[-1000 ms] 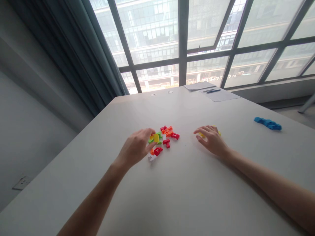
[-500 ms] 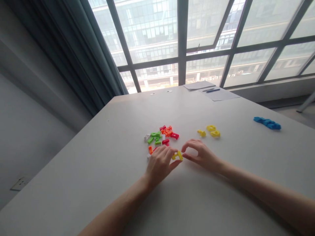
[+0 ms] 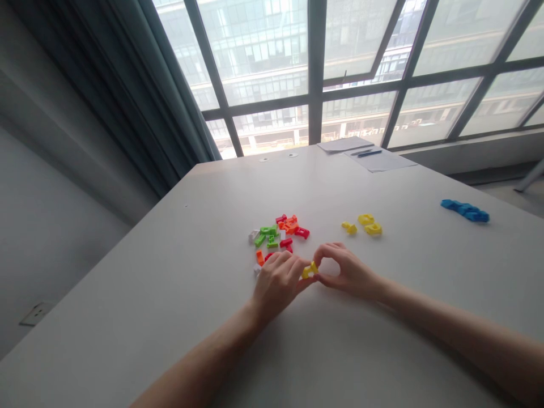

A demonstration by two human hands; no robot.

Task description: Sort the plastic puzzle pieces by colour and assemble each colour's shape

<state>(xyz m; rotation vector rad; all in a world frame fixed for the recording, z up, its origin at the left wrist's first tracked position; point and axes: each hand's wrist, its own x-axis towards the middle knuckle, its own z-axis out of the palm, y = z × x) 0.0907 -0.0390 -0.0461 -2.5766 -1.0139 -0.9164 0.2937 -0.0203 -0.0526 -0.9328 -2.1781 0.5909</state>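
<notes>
Right hand now on yellow piece; piece also in left hand

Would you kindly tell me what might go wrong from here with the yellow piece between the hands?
The yellow piece is small and pinched between the left hand and right hand, so it might slip. The left hand also partly hides the coloured pieces nearby, so it could nudge some unseen.

One yellow piece is held; three loose yellow pieces lie at its half-past-one. One blue cluster sits at two, two pens at one.
</notes>
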